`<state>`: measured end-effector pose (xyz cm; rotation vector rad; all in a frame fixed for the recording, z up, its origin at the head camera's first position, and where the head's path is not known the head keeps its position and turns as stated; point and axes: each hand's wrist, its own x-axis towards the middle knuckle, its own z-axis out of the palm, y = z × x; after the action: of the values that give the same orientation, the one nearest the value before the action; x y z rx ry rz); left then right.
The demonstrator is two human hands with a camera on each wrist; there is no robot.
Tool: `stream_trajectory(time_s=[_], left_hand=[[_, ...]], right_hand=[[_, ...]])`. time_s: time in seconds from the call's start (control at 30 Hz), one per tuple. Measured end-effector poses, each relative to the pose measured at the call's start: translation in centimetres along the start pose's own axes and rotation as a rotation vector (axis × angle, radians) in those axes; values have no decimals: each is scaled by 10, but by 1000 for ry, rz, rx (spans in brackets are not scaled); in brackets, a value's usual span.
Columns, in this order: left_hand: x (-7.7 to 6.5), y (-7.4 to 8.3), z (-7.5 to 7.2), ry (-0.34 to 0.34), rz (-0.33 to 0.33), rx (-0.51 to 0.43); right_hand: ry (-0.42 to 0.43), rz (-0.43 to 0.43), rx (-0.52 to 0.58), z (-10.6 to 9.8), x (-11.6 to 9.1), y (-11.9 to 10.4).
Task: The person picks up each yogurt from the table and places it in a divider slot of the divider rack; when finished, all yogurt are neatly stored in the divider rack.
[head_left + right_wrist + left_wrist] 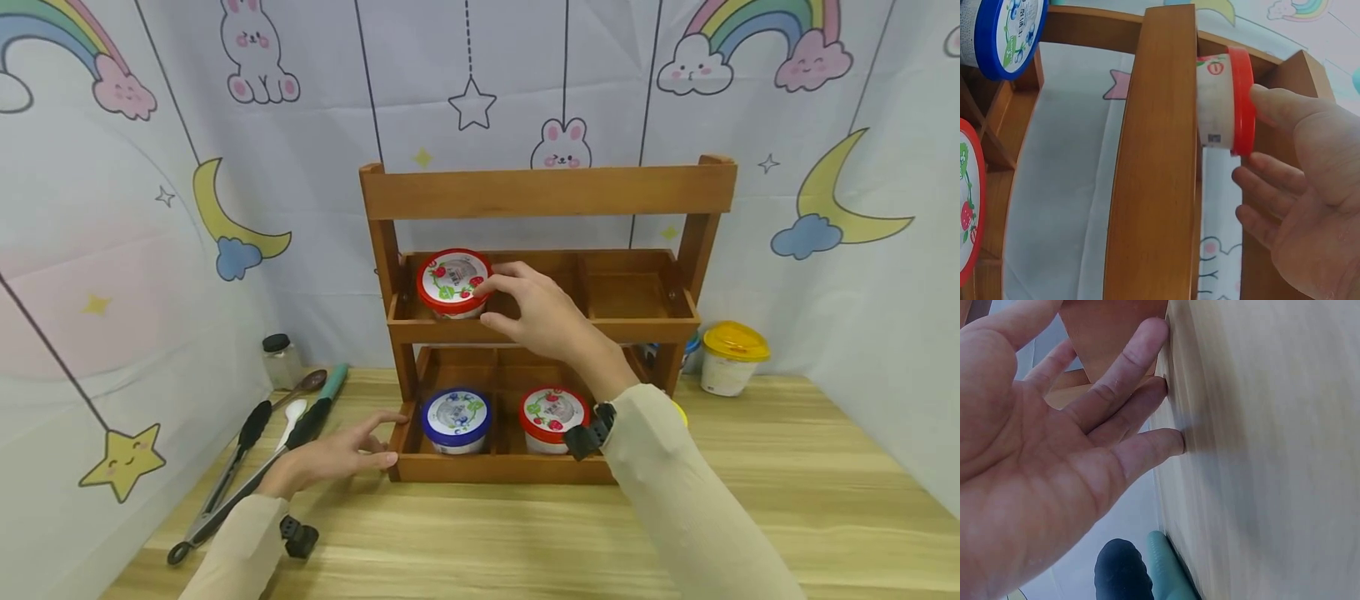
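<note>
A wooden two-tier rack (543,193) stands on the table. A red-lidded tub (455,283) with strawberry pictures sits in its upper left compartment. My right hand (536,308) is at that tub's right side, fingers loosely bent and fingertips at the lid's rim; in the right wrist view the thumb (1279,106) meets the red lid (1243,100). My left hand (333,458) touches the rack's lower left side with spread, relaxed fingers, holding nothing. On the lower tier are a blue-lidded tub (456,421) and another red-lidded tub (553,417), partly covered by my right wrist.
Tongs (258,483), a white spoon (292,421), a brown spoon (307,383) and a black-capped jar (282,362) are at the left. A yellow-lidded tub (733,358) stands right of the rack, near a partly hidden blue lid (692,346). Patterned cloth hangs behind.
</note>
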<state>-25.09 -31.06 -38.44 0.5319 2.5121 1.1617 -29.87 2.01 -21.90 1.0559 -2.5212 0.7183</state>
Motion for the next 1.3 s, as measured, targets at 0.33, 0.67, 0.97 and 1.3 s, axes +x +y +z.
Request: stream_trajectory(time_s=[0.33,0.67,0.97,1.3], left_hand=[[0,-2,0,1,0,21],[-2,0,-2,-3,21,28],[-1,-2,1,-8,26,21],[1,-2,-1,-10,26,23]], right_hand=[[5,-7,16,-1,-7,4],[5,-37,-8,-5,-22,15],[11,-48,4,-8,-43,30],[45,-66,52,-16,-72,59]])
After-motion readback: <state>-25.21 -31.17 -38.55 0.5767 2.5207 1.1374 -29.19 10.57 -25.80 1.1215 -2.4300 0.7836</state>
